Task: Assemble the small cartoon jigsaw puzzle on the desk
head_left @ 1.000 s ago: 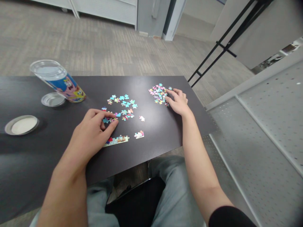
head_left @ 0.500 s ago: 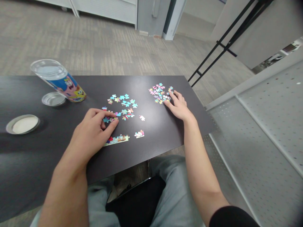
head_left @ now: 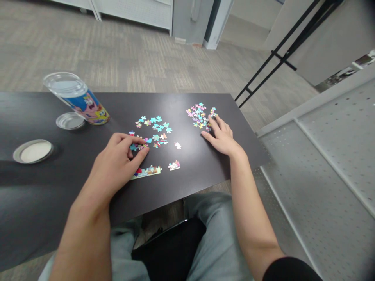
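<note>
Over a loose group of jigsaw pieces point(head_left: 159, 127), my left hand point(head_left: 118, 162) rests on the table, thumb and forefinger apart and the other fingers curled. Colourful pieces lie flat between those two fingertips; no lifted piece shows. My right hand point(head_left: 221, 136) has its fingers spread at the near right edge of a denser pile of pieces point(head_left: 199, 113), fingertips touching it. A joined strip of puzzle pieces point(head_left: 150, 171) lies below my left hand, partly covered by it. To its right are a small joined section point(head_left: 174, 165) and one pale piece point(head_left: 177, 145).
A clear cylinder with a cartoon wrap point(head_left: 90, 107) stands at the left of the dark table point(head_left: 193, 181). Beside it lie a clear lid point(head_left: 70, 121) and a second round lid with a white disc point(head_left: 33, 151). A perforated panel point(head_left: 328, 164) borders the right side.
The view has shifted slightly, moving everything a little to the right. My right fingers have slid slightly at the pile's near edge. My left hand stays over the same pieces.
</note>
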The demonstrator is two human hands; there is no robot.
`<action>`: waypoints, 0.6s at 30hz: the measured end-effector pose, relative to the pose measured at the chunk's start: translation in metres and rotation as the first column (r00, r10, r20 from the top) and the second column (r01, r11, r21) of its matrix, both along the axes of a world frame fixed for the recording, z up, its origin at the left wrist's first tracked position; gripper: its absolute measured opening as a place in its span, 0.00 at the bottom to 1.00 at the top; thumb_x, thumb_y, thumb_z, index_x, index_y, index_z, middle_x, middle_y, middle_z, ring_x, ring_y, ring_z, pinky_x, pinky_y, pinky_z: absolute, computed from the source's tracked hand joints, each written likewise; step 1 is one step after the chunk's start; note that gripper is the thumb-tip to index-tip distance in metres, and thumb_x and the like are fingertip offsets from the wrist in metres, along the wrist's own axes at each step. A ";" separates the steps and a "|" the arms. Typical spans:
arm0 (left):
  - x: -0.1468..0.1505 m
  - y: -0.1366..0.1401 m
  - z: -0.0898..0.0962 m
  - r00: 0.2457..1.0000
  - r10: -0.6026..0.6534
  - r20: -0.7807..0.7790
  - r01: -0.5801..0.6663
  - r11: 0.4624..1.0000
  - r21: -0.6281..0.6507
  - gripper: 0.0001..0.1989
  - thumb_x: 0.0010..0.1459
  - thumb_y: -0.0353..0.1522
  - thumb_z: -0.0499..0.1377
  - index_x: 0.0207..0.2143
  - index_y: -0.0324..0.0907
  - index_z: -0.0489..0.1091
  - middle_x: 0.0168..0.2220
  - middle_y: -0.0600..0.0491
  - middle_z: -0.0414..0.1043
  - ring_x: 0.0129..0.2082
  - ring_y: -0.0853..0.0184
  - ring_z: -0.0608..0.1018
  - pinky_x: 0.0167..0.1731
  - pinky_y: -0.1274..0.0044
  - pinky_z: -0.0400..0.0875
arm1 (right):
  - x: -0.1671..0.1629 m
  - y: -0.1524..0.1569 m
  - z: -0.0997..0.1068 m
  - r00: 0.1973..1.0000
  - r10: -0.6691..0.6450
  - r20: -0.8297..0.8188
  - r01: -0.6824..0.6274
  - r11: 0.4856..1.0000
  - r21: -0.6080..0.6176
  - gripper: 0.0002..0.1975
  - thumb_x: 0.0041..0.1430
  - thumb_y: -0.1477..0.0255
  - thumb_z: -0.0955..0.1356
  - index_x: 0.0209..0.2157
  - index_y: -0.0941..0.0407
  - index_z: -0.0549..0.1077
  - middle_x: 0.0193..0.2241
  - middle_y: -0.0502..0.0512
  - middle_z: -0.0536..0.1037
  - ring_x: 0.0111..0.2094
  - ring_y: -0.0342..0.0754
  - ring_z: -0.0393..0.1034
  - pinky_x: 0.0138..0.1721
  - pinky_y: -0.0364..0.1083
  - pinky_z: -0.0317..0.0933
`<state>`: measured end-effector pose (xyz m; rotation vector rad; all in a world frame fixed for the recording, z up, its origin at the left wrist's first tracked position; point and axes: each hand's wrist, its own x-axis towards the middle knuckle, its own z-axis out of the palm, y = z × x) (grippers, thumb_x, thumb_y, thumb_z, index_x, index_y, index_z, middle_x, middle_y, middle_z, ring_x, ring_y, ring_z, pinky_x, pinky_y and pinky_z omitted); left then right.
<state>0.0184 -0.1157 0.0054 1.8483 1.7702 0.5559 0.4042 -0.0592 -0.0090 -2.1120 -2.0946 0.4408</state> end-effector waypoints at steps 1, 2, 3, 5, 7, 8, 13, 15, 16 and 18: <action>0.000 0.000 -0.001 1.000 0.003 -0.001 -0.003 1.000 0.002 0.27 0.74 0.54 0.58 0.58 0.46 0.83 0.59 0.42 0.74 0.41 0.54 0.78 0.52 0.53 0.74 | -0.002 0.000 0.000 1.000 0.002 0.012 -0.002 1.000 -0.002 0.51 0.82 0.37 0.64 0.96 0.44 0.63 0.97 0.57 0.54 0.97 0.72 0.49 0.97 0.77 0.48; 0.000 0.000 -0.001 1.000 0.003 -0.002 -0.003 1.000 0.004 0.26 0.74 0.54 0.58 0.58 0.47 0.83 0.59 0.42 0.74 0.42 0.53 0.78 0.53 0.53 0.74 | -0.003 0.000 0.000 1.000 -0.001 0.020 0.001 1.000 -0.007 0.50 0.83 0.36 0.64 0.95 0.42 0.64 0.97 0.56 0.54 0.98 0.72 0.48 0.97 0.77 0.47; -0.001 0.001 -0.001 1.000 0.003 -0.005 -0.003 1.000 0.005 0.26 0.74 0.54 0.58 0.58 0.48 0.83 0.59 0.42 0.75 0.42 0.53 0.78 0.52 0.53 0.74 | -0.004 0.000 0.001 1.000 -0.006 0.023 0.006 1.000 -0.014 0.51 0.83 0.36 0.64 0.95 0.44 0.65 0.98 0.56 0.53 0.98 0.72 0.48 0.97 0.76 0.47; -0.001 0.001 -0.001 1.000 0.005 -0.013 -0.005 1.000 0.006 0.25 0.74 0.55 0.58 0.57 0.51 0.82 0.59 0.43 0.76 0.42 0.52 0.79 0.51 0.54 0.75 | -0.005 -0.001 0.002 1.000 -0.017 0.020 0.018 1.000 -0.024 0.52 0.83 0.36 0.61 0.96 0.47 0.62 0.98 0.57 0.51 0.98 0.70 0.46 0.98 0.73 0.45; 0.000 0.001 0.000 1.000 0.006 -0.019 -0.006 1.000 0.003 0.24 0.75 0.56 0.58 0.57 0.52 0.82 0.58 0.44 0.77 0.42 0.52 0.80 0.51 0.54 0.75 | -0.005 -0.001 0.002 1.000 -0.005 0.007 0.005 0.999 -0.039 0.53 0.84 0.35 0.59 0.98 0.46 0.58 0.99 0.54 0.48 0.99 0.67 0.42 0.98 0.73 0.41; 0.000 0.000 0.000 1.000 0.005 -0.019 -0.005 1.000 -0.001 0.24 0.75 0.56 0.58 0.57 0.52 0.82 0.58 0.44 0.77 0.42 0.52 0.80 0.51 0.54 0.75 | -0.005 -0.002 0.002 1.000 0.009 -0.002 -0.009 0.999 -0.049 0.53 0.84 0.35 0.59 0.98 0.44 0.57 0.99 0.51 0.47 0.99 0.66 0.41 0.98 0.73 0.39; 0.000 -0.001 0.003 1.000 0.001 -0.026 -0.001 1.000 -0.006 0.26 0.75 0.57 0.58 0.57 0.51 0.82 0.59 0.42 0.76 0.42 0.51 0.80 0.51 0.54 0.75 | -0.006 0.000 -0.001 0.999 0.024 -0.030 -0.026 0.995 -0.095 0.59 0.80 0.29 0.58 0.98 0.45 0.55 0.99 0.50 0.44 1.00 0.66 0.34 0.99 0.75 0.29; 0.000 -0.001 0.003 1.000 0.004 -0.025 -0.004 1.000 -0.001 0.24 0.75 0.56 0.58 0.56 0.52 0.82 0.58 0.43 0.77 0.42 0.52 0.81 0.50 0.55 0.75 | -0.008 0.000 -0.001 0.999 0.008 -0.034 -0.012 0.995 -0.100 0.62 0.80 0.28 0.57 0.99 0.50 0.51 0.99 0.54 0.43 1.00 0.66 0.33 0.99 0.75 0.28; 0.000 -0.001 0.003 1.000 0.005 -0.024 -0.005 1.000 0.004 0.23 0.75 0.56 0.58 0.56 0.53 0.82 0.58 0.44 0.77 0.42 0.52 0.81 0.50 0.56 0.75 | -0.009 0.000 -0.002 0.999 0.000 -0.035 -0.004 0.995 -0.098 0.63 0.79 0.28 0.57 0.99 0.52 0.49 0.99 0.55 0.42 1.00 0.66 0.33 0.99 0.75 0.29; -0.001 -0.001 0.002 1.000 0.005 -0.021 -0.005 1.000 0.010 0.22 0.76 0.55 0.59 0.55 0.53 0.82 0.57 0.45 0.77 0.42 0.52 0.81 0.50 0.56 0.75 | -0.011 -0.001 -0.001 0.999 -0.008 -0.036 0.005 0.997 -0.078 0.63 0.80 0.28 0.58 0.99 0.52 0.48 0.99 0.55 0.42 1.00 0.67 0.33 0.98 0.76 0.29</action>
